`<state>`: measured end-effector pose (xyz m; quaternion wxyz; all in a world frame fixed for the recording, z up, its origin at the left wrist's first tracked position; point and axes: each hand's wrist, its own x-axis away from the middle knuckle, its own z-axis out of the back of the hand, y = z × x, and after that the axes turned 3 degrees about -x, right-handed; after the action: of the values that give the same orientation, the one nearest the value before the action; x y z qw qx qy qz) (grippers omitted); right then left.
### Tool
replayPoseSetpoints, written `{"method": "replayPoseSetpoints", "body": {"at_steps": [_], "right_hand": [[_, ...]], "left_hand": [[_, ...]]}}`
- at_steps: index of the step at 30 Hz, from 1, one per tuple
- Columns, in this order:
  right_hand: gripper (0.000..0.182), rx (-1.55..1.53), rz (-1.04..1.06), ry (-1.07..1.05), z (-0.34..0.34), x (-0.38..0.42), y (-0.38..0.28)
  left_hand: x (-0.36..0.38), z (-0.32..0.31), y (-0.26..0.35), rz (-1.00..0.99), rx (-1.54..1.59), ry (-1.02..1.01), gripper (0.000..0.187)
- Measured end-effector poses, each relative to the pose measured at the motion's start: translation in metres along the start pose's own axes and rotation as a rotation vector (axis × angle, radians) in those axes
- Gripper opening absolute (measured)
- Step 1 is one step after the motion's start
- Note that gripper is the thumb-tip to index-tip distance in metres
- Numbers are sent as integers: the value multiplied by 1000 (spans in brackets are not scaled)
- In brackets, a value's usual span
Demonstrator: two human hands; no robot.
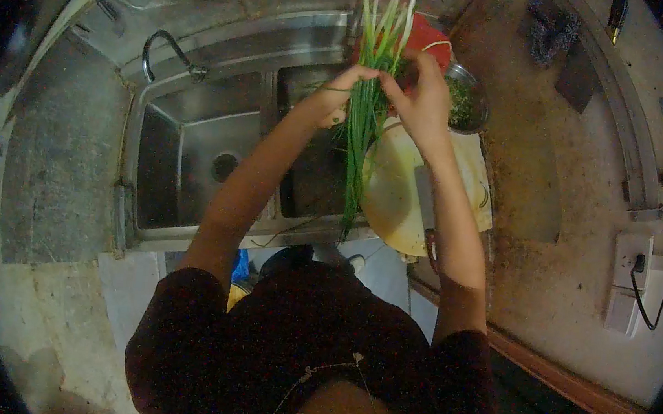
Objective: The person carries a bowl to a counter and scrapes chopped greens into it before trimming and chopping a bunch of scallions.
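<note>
A bunch of green onions (363,127) hangs over the right sink basin, white root ends up and long green leaves down. My left hand (339,97) is closed around the middle of the bunch from the left side. My right hand (423,101) is at the right side of the bunch, thumb and fingers pinched on the stalks; its fingertips are partly hidden. Below my right hand lies a round, pale cutting board (387,184). A knife (425,190) rests on it, partly covered by my right forearm.
A metal bowl (482,110) with chopped greens stands right of my right hand, beside a red item (429,36) I cannot make out. To the left are a steel sink basin (195,144) and a curved faucet (161,38). A wall socket (633,261) is at far right.
</note>
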<state>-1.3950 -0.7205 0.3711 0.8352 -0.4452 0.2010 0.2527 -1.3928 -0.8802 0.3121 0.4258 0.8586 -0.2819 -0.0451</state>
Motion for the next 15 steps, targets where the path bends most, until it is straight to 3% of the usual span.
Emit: {"method": "replayPoseSetpoints", "body": {"at_steps": [2, 4, 7, 9, 10, 12, 13, 15], "right_hand": [[29, -38, -2, -9, -2, -1, 9], [29, -78, -3, -19, -1, -3, 16], [29, -22, -52, -97, 4, -6, 23], [28, -332, -187, -226, 4, -10, 28], [28, -332, -189, -227, 4, -11, 28], [10, -424, -69, -274, 6, -16, 25], [10, -423, -69, -275, 9, -17, 24], [10, -627, -404, -297, 16, -19, 23]], "left_hand": [[4, -7, -1, -11, 15, -27, 35], [12, -24, -1, -145, -116, 152, 34], [18, -35, -1, -264, -105, 76, 33], [7, -36, 2, -221, -145, 140, 33], [2, -36, 3, -179, -189, 204, 33], [0, -36, 3, -204, -195, 233, 32], [-1, -37, 3, -231, -205, 260, 31], [-1, -35, 6, -214, -229, 272, 29]]}}
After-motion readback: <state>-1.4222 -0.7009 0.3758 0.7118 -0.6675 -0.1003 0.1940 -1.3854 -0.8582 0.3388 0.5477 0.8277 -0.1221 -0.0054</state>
